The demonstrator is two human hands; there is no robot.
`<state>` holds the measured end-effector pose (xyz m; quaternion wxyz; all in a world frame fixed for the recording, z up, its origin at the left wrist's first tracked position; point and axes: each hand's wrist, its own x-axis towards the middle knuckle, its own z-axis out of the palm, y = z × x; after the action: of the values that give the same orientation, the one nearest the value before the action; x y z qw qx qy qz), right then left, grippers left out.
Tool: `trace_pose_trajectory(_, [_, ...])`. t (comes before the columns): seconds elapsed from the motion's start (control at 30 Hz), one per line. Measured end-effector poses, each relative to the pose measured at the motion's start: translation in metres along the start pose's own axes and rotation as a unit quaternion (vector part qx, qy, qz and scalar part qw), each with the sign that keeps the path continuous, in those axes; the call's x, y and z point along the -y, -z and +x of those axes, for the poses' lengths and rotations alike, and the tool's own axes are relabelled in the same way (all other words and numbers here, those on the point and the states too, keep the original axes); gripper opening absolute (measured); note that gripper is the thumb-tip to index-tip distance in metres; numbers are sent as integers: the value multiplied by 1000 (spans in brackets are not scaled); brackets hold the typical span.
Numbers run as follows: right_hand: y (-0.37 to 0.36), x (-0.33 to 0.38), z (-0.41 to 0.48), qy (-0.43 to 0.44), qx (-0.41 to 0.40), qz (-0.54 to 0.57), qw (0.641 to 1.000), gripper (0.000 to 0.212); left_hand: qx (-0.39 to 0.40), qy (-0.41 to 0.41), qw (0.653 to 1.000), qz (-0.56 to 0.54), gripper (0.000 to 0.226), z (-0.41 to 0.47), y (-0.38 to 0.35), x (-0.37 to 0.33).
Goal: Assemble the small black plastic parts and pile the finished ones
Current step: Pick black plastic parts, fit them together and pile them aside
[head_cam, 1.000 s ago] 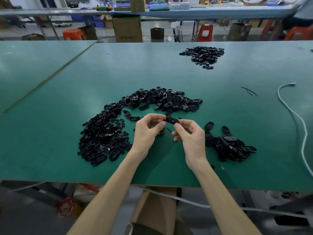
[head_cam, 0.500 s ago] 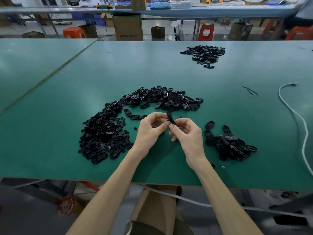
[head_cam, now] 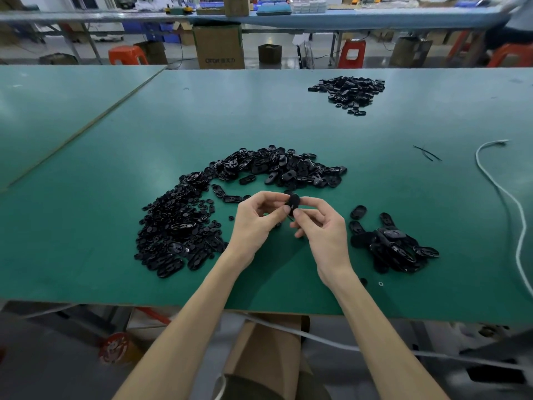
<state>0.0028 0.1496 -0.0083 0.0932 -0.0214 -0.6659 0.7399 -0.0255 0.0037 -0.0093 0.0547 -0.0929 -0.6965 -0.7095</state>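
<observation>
the counter (head_cam: pixel 288 125) is plain teal green with a pale brown front edge. the plastic parts (head_cam: pixel 178 226) heaped on it are glossy black, and so is the part (head_cam: pixel 294 202) held above it. the cable (head_cam: pixel 520 217) is white, the stools (head_cam: pixel 127 54) orange-red, the box (head_cam: pixel 219 47) brown.

A wide green-topped work table (head_cam: pixel 259 111) fills the room in front, butted against a second green top (head_cam: pixel 43 111) on the left. A white cable (head_cam: pixel 516 209) snakes down its right side, near two thin black strands (head_cam: pixel 427 153). A tiny white ring (head_cam: pixel 380 283) lies close to the front edge. Beyond stand a printed brown cardboard box (head_cam: pixel 219 47), a small dark box (head_cam: pixel 269 53) and orange plastic stools (head_cam: pixel 127 54), by a long blue-topped bench (head_cam: pixel 346 18).
</observation>
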Motion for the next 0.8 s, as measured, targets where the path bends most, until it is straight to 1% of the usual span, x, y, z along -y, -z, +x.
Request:
trace_pose_trajectory(0.13, [-1, 0, 0, 2, 11, 4, 1000, 18, -6, -6, 1000, 5, 13, 0, 1, 0])
trace_pose_trajectory(0.23, [-3, 0, 0, -1, 8, 4, 1000, 11, -7, -23, 1000, 13, 12, 0, 2, -1])
trace_pose_trajectory(0.37, [-3, 0, 1, -6, -5, 14, 1000, 4, -11, -9, 1000, 23, 9, 1, 2, 0])
trace_pose_trajectory(0.5, [-1, -1, 1, -6, -10, 9, 1000, 5, -28, -5, 999, 30, 9, 1, 1, 1])
trace_pose_trajectory(0.67, [0, -3, 1, -7, -23, -1, 1000, 4, -11, -5, 1000, 28, 9, 0, 1, -1])
trace_pose_trajectory(0.8, [1, -3, 2, -17, -28, 1, 999, 5, -16, -8, 999, 35, 11, 0, 0, -1])
